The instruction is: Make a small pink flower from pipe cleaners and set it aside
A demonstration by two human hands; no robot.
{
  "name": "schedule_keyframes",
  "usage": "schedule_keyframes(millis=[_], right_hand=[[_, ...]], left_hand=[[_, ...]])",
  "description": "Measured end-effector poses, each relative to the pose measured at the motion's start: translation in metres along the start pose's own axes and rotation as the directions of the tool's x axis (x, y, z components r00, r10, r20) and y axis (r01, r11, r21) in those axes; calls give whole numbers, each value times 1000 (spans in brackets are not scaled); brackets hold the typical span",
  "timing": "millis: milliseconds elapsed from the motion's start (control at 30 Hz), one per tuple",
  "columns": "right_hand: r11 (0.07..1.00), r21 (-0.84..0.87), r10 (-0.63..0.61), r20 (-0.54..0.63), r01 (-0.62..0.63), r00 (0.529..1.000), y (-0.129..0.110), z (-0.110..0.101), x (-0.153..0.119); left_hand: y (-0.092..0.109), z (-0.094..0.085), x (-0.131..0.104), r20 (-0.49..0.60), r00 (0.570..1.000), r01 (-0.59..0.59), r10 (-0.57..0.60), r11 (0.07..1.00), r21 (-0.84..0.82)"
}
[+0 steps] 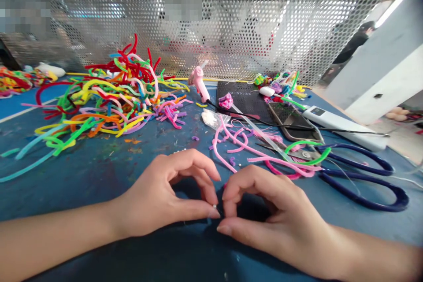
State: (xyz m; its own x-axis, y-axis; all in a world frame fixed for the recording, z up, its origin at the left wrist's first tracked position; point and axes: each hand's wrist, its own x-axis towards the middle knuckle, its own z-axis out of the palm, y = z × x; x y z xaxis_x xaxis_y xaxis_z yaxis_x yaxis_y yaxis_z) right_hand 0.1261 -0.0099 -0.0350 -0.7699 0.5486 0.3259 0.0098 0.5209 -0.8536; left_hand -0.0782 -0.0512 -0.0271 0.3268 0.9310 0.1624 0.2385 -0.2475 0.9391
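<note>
My left hand is at the centre, thumb and fingertips pinched around a tiny pale bead. Just to its right, my right hand is curled, its thumb and fingertips close together; anything between them is too small to make out. The two hands' fingertips nearly meet. Beyond them lie pink pipe cleaners, a bag of small white pieces and a pink fuzzy bundle. Scissors with dark blue handles lie to the right, a green pipe cleaner over them.
A tangled heap of coloured pipe cleaners covers the back left. A pink glue gun stands at the back, its black cable running right past a phone and a white device. A perforated metal screen rises behind.
</note>
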Motion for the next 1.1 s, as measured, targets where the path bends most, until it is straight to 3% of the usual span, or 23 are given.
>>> schedule_keyframes(millis=[200,367,500,833,1100], right_hand=[[981,126,140,69,-147,988,0,3,-1],[934,228,260,92,-274,961,0,5,1],[919,251,290,95,-304,952,1,5,2],[910,277,285,126,-309,950,-2,4,6],[898,278,299,183,-341,937,-2,3,7]], left_hand=[[-5,0,-6,-30,983,-174,183,968,183],[-5,-1,-7,29,954,-294,299,905,309],[-2,-1,-5,83,920,-377,382,808,452],[-2,-4,-6,243,851,-494,466,552,672],[-2,-4,-9,250,850,-494,463,539,682]])
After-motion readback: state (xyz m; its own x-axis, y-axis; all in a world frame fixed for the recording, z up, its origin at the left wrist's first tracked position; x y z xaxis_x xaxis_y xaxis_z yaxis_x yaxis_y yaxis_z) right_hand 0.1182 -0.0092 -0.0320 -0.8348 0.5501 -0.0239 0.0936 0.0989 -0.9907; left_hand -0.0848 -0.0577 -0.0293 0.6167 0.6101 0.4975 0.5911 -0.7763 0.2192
